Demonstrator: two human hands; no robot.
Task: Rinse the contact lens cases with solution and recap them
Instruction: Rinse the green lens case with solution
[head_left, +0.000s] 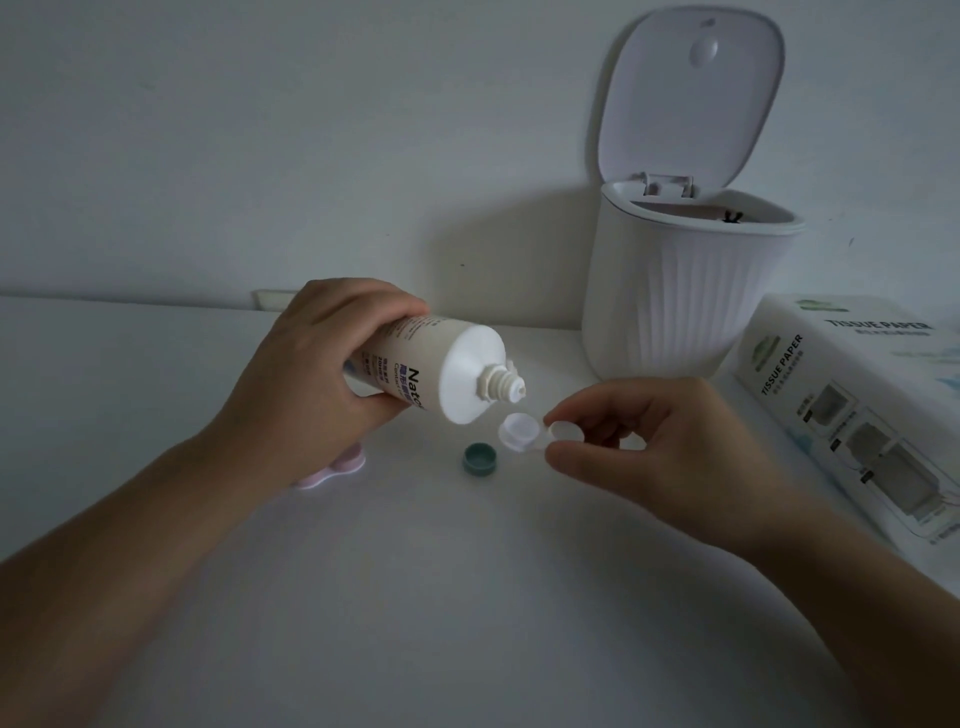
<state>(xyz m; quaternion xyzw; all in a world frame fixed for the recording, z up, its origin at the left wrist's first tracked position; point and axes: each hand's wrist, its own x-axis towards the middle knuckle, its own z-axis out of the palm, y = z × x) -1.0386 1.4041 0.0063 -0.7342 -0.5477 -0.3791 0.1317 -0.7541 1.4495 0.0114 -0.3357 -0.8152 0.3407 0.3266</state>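
Note:
My left hand (317, 358) grips a white solution bottle (457, 374), uncapped and tilted so its nozzle points down to the right. Just below the nozzle is a clear contact lens case (524, 434) with both wells open, pinched at its right well by my right hand (639, 436) and held a little above the table. A teal cap (480, 458) lies open side up on the white table (441, 597), below and left of the case. A pink lens case (332, 470) sits on the table, partly hidden under my left wrist.
A white ribbed bin (685, 291) with its lid flipped up stands at the back right against the wall. A tissue paper box (852, 410) lies to the right of my right hand.

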